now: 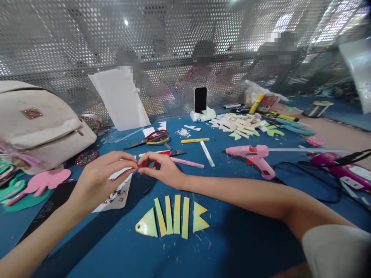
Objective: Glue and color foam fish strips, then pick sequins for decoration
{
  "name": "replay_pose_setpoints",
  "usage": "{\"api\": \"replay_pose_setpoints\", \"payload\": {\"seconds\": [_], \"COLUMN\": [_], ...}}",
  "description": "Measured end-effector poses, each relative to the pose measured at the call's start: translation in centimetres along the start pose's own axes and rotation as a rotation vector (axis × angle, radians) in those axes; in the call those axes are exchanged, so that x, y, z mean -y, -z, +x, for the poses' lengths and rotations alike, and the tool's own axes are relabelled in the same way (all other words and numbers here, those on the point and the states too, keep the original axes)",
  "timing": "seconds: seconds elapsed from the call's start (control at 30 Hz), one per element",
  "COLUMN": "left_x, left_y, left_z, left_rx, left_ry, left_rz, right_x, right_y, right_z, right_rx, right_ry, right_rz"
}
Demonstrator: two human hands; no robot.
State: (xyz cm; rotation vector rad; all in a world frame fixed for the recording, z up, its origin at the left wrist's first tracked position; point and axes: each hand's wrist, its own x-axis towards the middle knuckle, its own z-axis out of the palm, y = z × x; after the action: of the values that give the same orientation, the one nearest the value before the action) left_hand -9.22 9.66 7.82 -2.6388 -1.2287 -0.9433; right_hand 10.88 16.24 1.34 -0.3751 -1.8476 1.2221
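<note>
My left hand (100, 173) and my right hand (160, 168) meet fingertip to fingertip above the blue table (246, 231), pinching something too small to make out. Under my left hand lies a small white packet (117, 195) with coloured specks. In front of me a yellow-green foam fish (172, 216) lies cut into several strips, with a head piece at the left and a tail at the right. Beyond my hands are a red-handled cutter (166, 153), a pink stick (188, 163) and scissors (150, 139).
A pink glue gun (255, 155) lies at the right, its black cord (307, 181) looping beside a purple tool (344, 170). A cream backpack (40, 123) and pink foam shape (43, 181) sit left. Foam scraps (243, 125), a phone on a stand (200, 102) and perforated screen behind; people beyond it.
</note>
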Motion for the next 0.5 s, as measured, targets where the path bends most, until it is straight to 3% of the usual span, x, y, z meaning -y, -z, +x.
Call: {"api": "replay_pose_setpoints", "payload": {"seconds": [0.17,0.3,0.37,0.5], "left_x": [-0.4,0.7,2.0,5.0], "left_y": [-0.1,0.9,1.8,2.8], "left_z": [-0.3,-0.6,-0.8,-1.7], "left_rx": [-0.009,0.036,0.137,0.618], "left_ry": [0.038,0.15,0.225,0.268], "left_rz": [-0.022,-0.04,-0.059,-0.245], "right_x": [0.0,0.1,0.2,0.2], "right_y": [-0.1,-0.2,-0.3,-0.4], "right_z": [0.2,0.4,0.5,0.5], "right_rx": [-0.016,-0.049,-0.057,-0.047], "right_ry": [-0.008,-0.013,-0.022,-0.033], "right_rz": [-0.031,-0.074,-0.087,-0.095]}}
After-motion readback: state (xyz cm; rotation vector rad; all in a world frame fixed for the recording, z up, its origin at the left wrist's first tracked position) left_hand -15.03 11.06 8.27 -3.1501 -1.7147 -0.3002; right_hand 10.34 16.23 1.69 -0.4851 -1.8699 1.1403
